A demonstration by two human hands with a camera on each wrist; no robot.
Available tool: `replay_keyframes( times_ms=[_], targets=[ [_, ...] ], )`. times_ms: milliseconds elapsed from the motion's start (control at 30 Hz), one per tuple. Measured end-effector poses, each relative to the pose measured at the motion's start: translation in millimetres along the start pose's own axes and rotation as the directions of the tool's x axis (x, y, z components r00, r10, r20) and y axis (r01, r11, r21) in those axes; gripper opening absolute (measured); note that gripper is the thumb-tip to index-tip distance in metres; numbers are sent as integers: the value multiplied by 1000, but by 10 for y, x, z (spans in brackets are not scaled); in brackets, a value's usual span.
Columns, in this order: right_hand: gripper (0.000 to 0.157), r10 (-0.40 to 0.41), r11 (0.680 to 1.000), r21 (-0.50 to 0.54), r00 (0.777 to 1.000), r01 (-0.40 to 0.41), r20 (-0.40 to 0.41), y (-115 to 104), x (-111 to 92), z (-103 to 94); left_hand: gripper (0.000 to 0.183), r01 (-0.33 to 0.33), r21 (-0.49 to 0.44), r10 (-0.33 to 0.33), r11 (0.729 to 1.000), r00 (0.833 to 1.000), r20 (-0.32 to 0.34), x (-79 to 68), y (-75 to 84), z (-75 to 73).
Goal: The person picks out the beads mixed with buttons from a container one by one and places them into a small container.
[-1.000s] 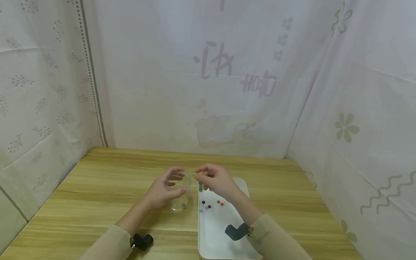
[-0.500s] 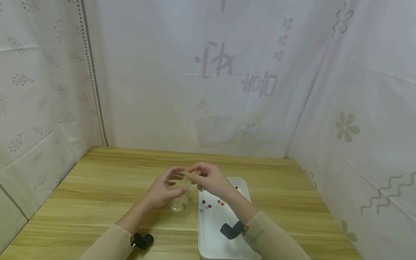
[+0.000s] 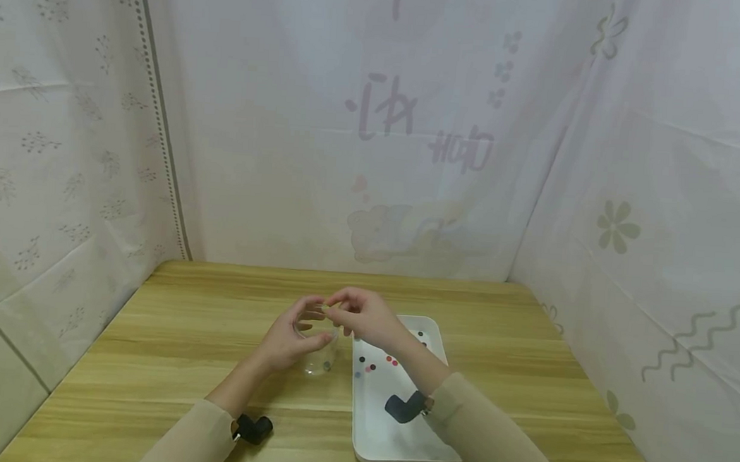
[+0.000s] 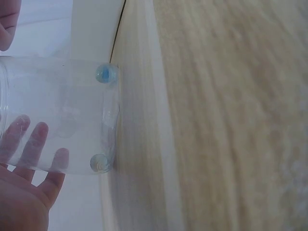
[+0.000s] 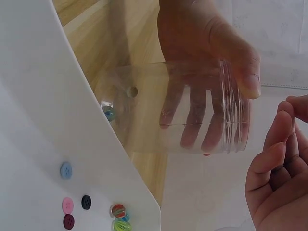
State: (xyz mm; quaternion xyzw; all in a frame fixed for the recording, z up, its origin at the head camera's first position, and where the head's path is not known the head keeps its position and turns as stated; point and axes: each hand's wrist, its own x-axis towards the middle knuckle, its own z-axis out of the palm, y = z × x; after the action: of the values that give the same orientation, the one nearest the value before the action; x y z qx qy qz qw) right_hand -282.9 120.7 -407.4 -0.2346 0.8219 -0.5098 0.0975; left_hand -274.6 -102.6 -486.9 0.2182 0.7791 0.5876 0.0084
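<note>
A clear plastic jar (image 5: 144, 108) with a threaded mouth stands upright on the wooden table, left of a white tray (image 3: 389, 433). My left hand (image 3: 287, 337) grips the jar near its mouth, fingers wrapped around the far side and thumb on the near side. Two glass marbles, a blue-streaked marble (image 4: 106, 73) and a pale marble (image 4: 99, 162), lie at the jar's bottom. Over the jar's rim, my right hand (image 3: 364, 318) pinches a small yellowish thing (image 3: 324, 307) between thumb and fingertips. Its kind cannot be told, since the fingers mostly hide it.
Loose buttons lie in the tray, among them a blue button (image 5: 66, 170), a pink button (image 5: 68, 205) and a black button (image 5: 86, 202). A red-streaked marble (image 5: 118, 210) and a green-yellow marble (image 5: 121, 225) sit close together by the tray's edge. Patterned curtains surround the table (image 3: 209, 362).
My right hand has moved left from above the tray's edge to over the jar's mouth, carrying the small yellowish thing. The left hand and jar have stayed in place.
</note>
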Motion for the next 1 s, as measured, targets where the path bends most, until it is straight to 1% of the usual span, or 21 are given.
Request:
replay_keyframes(
  times_ms=[467, 833, 1000],
  targets=[
    [24, -17, 1000, 7, 1000, 17, 9, 8, 44, 48, 67, 10, 4, -10, 1000, 1000, -1, -12, -3, -7],
    [24, -12, 1000, -4, 1000, 12, -12, 48, 94, 55, 68, -10, -13, 10, 1000, 1000, 4, -3, -14, -7],
    [32, -2, 1000, -4, 1000, 2, -11, 67, 92, 51, 68, -5, 1, 5, 1000, 1000, -8, -6, -6, -9]
  ],
)
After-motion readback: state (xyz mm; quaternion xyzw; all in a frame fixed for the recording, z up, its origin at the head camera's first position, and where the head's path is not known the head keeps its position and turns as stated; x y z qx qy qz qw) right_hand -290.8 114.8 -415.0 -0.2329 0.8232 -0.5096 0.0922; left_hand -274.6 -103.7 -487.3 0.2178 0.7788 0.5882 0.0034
